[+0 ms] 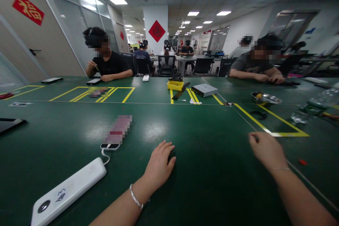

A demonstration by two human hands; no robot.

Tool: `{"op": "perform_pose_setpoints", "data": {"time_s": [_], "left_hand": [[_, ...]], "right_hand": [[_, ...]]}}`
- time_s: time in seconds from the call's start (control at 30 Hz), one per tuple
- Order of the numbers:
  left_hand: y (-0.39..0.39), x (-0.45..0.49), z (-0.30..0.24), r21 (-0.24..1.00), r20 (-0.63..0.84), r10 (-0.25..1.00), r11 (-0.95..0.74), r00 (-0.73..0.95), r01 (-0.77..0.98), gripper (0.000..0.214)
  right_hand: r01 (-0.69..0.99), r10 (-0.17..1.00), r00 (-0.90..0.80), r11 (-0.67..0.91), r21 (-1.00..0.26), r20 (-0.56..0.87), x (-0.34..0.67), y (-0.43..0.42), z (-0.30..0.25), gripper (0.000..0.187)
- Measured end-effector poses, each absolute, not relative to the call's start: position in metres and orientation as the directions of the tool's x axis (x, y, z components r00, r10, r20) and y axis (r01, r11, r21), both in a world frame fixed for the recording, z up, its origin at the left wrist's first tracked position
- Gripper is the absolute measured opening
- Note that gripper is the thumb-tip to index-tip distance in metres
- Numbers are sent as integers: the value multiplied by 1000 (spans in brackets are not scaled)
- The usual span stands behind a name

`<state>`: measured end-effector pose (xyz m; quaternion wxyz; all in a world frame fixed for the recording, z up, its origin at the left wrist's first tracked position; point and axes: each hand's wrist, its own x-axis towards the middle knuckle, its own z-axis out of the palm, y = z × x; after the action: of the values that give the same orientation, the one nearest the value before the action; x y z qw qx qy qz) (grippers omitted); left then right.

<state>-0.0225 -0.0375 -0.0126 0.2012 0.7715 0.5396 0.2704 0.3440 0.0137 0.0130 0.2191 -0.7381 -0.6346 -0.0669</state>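
Note:
My left hand lies flat on the green table, fingers stretched out and together, holding nothing. A bracelet sits on its wrist. My right hand hovers over the table to the right, fingers curled in, near the corner of a yellow tape line; what it holds, if anything, is too small to make out. A white power bank lies at the near left, cabled to a phone just left of my left hand.
A yellow tray, a grey box and a metal dish sit farther back. Clear plastic bottles lie at the right. A small red item lies right of my arm. Two people work at the far edge.

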Motion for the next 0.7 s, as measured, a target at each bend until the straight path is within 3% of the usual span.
{"op": "perform_pose_setpoints", "data": {"time_s": [0.1, 0.2, 0.3, 0.43, 0.53, 0.63, 0.7], "left_hand": [[-44, -14, -9, 826, 175, 959, -265, 221, 498, 35], [-49, -2, -10, 992, 30, 967, -59, 254, 107, 35], [-51, 6, -13, 973, -73, 948, 136, 309, -189, 27], [-46, 3, -16, 871, -158, 929, 291, 335, -396, 23], [-41, -7, -15, 851, -223, 938, 321, 268, -415, 29], [-36, -15, -13, 871, -257, 948, 312, 189, -380, 33], [-34, -18, -13, 886, -249, 957, 286, 146, -364, 33]], "right_hand": [[903, 930, -95, 230, -363, 354, 246, 2, 16, 18], [738, 850, -360, 511, -441, 384, 169, -23, 7, 14], [659, 757, -469, 643, -390, 456, 128, -44, -5, 20], [649, 693, -556, 707, -281, 459, 131, -43, 0, 28], [749, 738, -524, 637, -182, 426, 179, -20, 17, 36], [951, 841, -219, 296, -83, 495, 268, 6, 25, 34], [992, 818, 11, 63, -108, 575, 335, 14, 21, 34]]}}
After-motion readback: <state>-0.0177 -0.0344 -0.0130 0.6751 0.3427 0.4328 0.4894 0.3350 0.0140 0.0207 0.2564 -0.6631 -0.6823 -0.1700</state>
